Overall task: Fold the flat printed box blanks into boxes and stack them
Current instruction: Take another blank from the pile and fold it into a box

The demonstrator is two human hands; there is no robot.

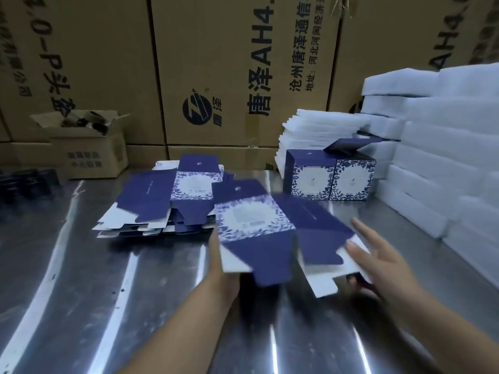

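While left hand (226, 268) grips box blank (256, 225) from beneath, right hand (383, 261) spread at edge.

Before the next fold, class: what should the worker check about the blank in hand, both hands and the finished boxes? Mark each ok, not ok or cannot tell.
1. Blue floral-printed flat cardboard blank held above the shiny metal table: ok.
2. Left hand gripping it firmly: cannot tell; its fingers are hidden behind the blank.
3. Right hand at the blank's right flap, fingers straight: ok.
4. Blank opened into a tube: not ok; it lies flat.
5. Two folded blue boxes standing side by side at the back, to stack against: ok.
6. Pile of flat blue blanks ahead on the table: ok.
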